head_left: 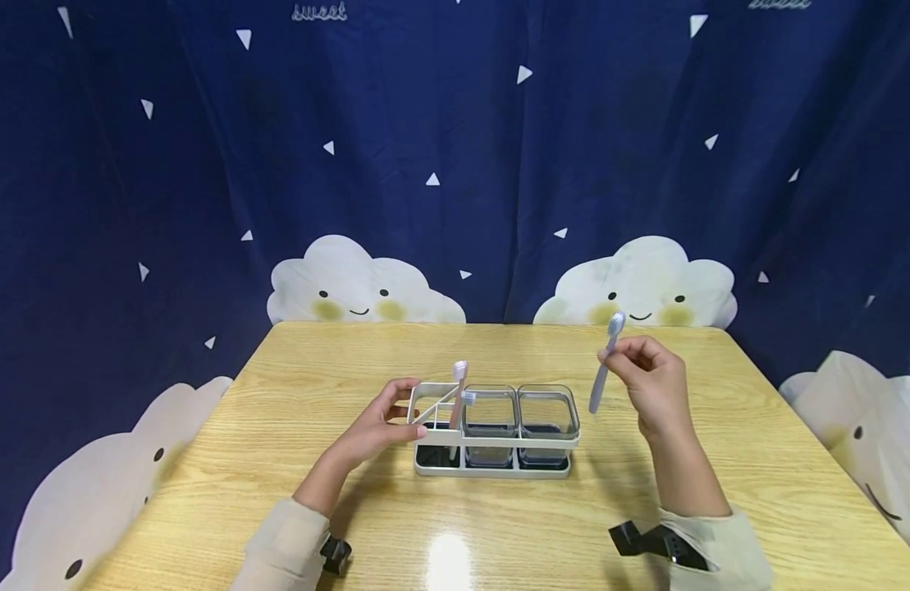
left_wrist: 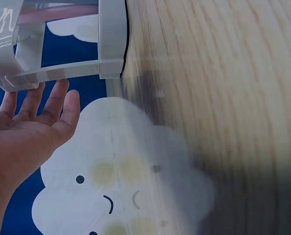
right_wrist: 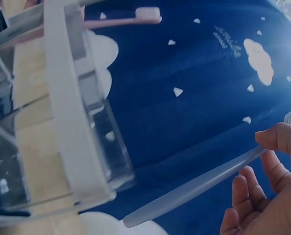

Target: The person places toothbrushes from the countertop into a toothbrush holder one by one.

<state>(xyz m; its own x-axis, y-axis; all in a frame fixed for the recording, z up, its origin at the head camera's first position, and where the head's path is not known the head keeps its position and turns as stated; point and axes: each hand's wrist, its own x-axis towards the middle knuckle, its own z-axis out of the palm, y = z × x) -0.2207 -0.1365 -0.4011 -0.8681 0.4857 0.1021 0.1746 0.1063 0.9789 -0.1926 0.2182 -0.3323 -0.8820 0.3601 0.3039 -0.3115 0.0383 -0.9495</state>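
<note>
A white toothbrush holder (head_left: 514,442) stands on the table, with two clear square cups (head_left: 490,414) in its middle and right sections. My left hand (head_left: 381,423) grips its left end, thumb on the front rail; in the left wrist view the fingers (left_wrist: 55,105) touch the end rail. A pink toothbrush (head_left: 456,406) leans, bristles up, in the divided left section. Beside it shows a small pale blue patch (head_left: 468,398); I cannot tell what it is. Right of the holder, my right hand (head_left: 650,386) pinches a grey-blue toothbrush (head_left: 599,386) near its head, bristles up, handle pointing down, apart from the holder.
The wooden table (head_left: 314,361) carries the holder near its middle. Behind it hangs a dark blue curtain (head_left: 395,98) with white triangles and clouds. Black straps (head_left: 657,543) circle the wrists over light sleeves (head_left: 720,550).
</note>
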